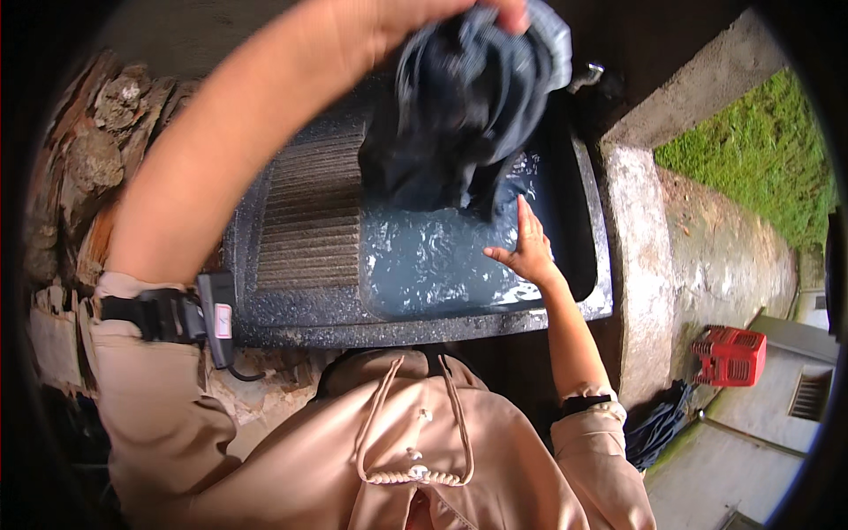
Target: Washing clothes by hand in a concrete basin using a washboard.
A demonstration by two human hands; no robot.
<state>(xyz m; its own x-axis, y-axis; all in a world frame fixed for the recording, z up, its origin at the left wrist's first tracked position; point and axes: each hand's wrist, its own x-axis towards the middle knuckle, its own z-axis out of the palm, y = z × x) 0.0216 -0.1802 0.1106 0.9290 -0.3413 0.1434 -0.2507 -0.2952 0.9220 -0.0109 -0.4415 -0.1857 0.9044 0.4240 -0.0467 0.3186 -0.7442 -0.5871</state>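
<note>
My left hand (507, 13), partly cut off at the top of the view, grips a dark wet garment (457, 112) by its lighter grey edge. The cloth hangs over a dark speckled stone wash sink (457, 328), its lower end at the water. My right hand (527, 248) is over the water (430, 265), fingers apart and holding nothing, just below the hanging cloth. Whether its fingertips touch the cloth cannot be told. A ribbed washboard (308, 218) forms the left part of the sink.
A metal tap (588, 76) stands at the sink's far right corner. Rough split wood (99, 152) is stacked on the left. A concrete ledge (639, 265) runs along the right, with a red plastic crate (732, 356) and dark cloth (659, 424) beyond it.
</note>
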